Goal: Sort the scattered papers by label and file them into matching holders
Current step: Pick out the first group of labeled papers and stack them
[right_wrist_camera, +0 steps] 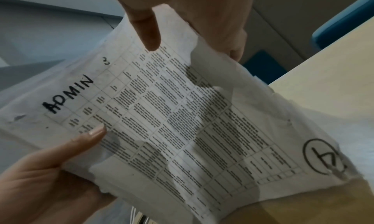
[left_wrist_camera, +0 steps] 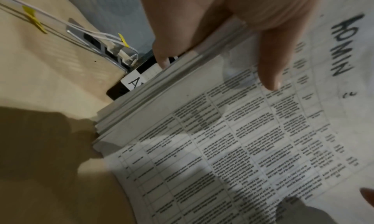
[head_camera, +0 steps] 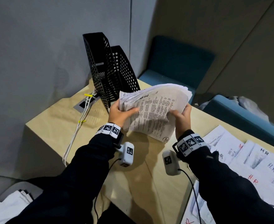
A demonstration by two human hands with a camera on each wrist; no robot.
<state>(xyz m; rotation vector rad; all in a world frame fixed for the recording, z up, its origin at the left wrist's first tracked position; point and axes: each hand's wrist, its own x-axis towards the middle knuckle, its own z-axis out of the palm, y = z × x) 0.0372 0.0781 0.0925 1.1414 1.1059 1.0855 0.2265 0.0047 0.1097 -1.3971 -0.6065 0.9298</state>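
Papers (head_camera: 154,110) headed "ADMIN" held by both hands; "HR" sheets (head_camera: 262,167) nearby.

Office, desk (head_camera: 55,120), file holders (head_camera: 100,68), papers (head_camera: 259,160)

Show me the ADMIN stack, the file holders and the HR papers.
ADMIN paper stack (head_camera: 154,110): head view, printed top sheet.
Black mesh file holders (head_camera: 99,65): head view, side wall of the taller one.
HR papers (head_camera: 262,165): head view, sheet lying at right.
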